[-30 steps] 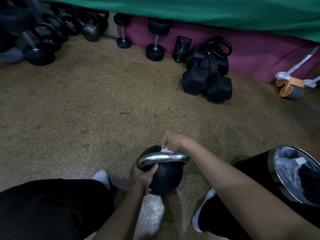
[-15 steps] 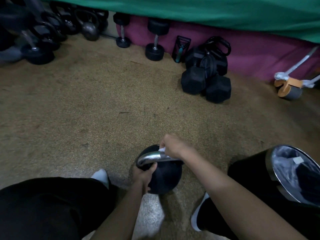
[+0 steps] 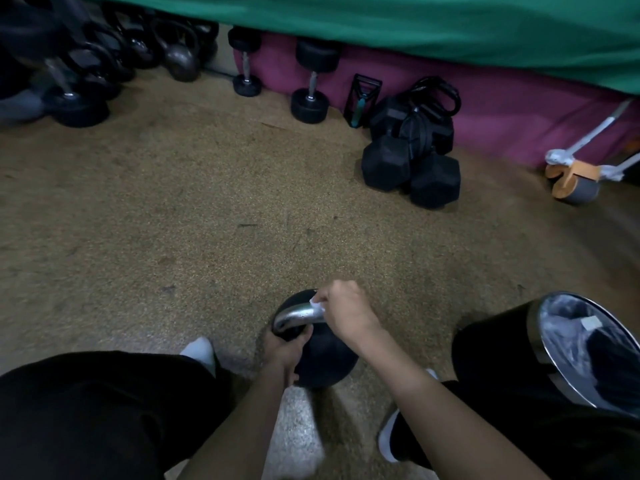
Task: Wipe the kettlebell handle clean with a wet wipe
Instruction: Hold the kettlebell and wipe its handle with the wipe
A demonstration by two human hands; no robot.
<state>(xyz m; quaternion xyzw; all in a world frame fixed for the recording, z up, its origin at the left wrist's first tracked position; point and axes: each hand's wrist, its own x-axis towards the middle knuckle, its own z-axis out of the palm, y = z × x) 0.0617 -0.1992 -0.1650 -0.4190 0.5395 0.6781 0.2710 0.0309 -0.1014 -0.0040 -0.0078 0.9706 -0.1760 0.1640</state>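
Rightward-to-leftward travel of the right hand along the handle since the earlier view, so that it now covers the right half of the bar; the kettlebell stands on the floor between the person's feet, about where it was. Right hand clenched over the bar with a wet wipe pinched under its fingers, a white corner showing at the leading edge; left hand grasps the kettlebell at the left root of the handle and steadies it.

Good practice, as a judgement: keep the wipe wrapped fully round the bar, press evenly, and carry the stroke on to the left bend, shifting the bracing hand so no patch is missed.

Handle: smooth, bright, curved metal with a sheen; body: round, matt black; wipe: thin, soft, crumpled; floor: coarse, speckled tan, grainy. A black bin with a liner stands near, to the right; black hexagonal dumbbells lie well apart by the wall.
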